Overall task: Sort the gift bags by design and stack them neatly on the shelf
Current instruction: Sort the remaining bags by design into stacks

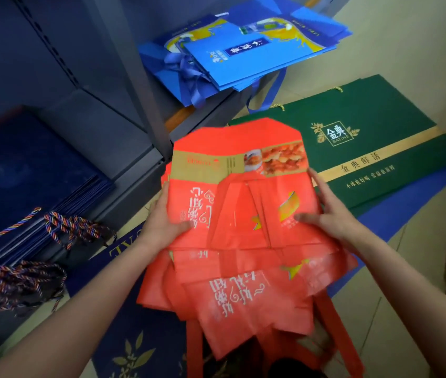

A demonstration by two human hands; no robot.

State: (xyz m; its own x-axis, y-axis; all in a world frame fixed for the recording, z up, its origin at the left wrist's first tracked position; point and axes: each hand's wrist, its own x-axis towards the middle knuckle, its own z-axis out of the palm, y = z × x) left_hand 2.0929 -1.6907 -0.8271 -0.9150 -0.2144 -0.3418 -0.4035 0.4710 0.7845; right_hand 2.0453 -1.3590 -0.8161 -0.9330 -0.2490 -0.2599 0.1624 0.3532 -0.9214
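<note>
A loose pile of flat red gift bags (243,219) with white script and a gold band hangs in front of me, held between both hands. My left hand (166,222) grips the pile's left edge, thumb on top. My right hand (328,214) grips the right edge, thumb across the top bag. More red bags (254,304) sag lower, their red handles trailing down. Light blue bags (243,47) lie stacked on a shelf (208,110) at the upper middle. Dark navy bags (28,186) with braided cord handles fill the lower left shelf.
A dark green bag (374,143) with gold lettering lies flat on the tiled floor to the right. A navy bag (132,336) with gold leaves lies on the floor under the red pile. A grey shelf upright (134,85) stands between the two shelf bays.
</note>
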